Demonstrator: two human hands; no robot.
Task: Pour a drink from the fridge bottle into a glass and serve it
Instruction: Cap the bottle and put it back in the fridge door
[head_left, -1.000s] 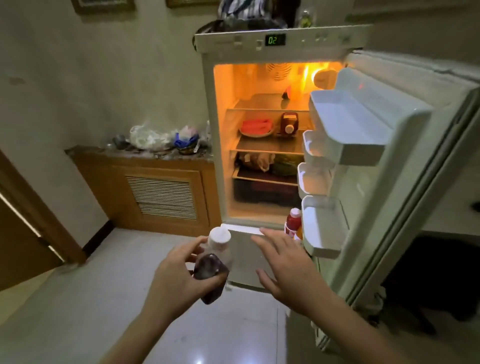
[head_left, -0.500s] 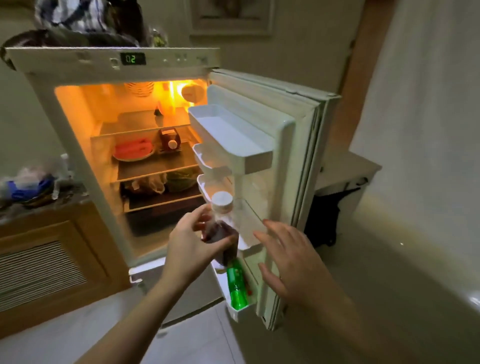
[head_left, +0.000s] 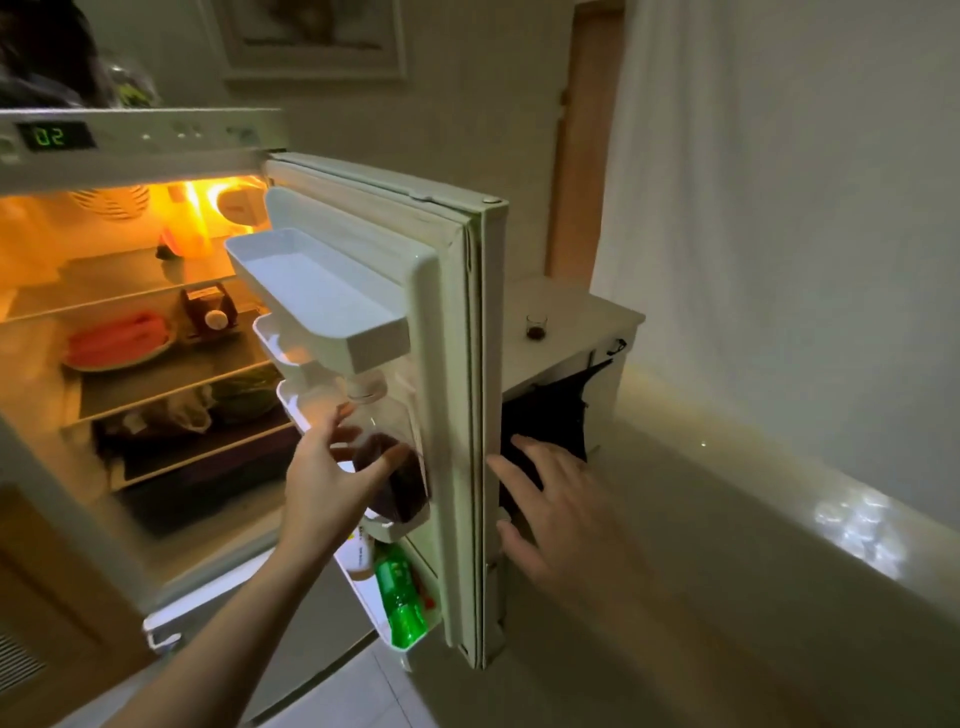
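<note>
The fridge bottle (head_left: 401, 486), clear with a white cap and dark drink in its lower half, stands in a door shelf of the open fridge door (head_left: 470, 364). My left hand (head_left: 324, 486) is wrapped around it, thumb across its front and fingers behind. Spread open and holding nothing, my right hand (head_left: 556, 519) hovers at the door's outer edge. A small glass (head_left: 535, 327) with dark drink in it stands on the white counter (head_left: 576, 317) behind the door.
A green bottle (head_left: 397, 597) lies in the lowest door shelf under the fridge bottle. The lit fridge interior (head_left: 156, 332) holds a plate of red food and a jar. A dark bag (head_left: 550, 415) hangs under the counter. A pale wall runs along the right.
The view swung right. My left hand carried the bottle from in front of the fridge into the door shelf. My right hand moved to the door's outer edge.
</note>
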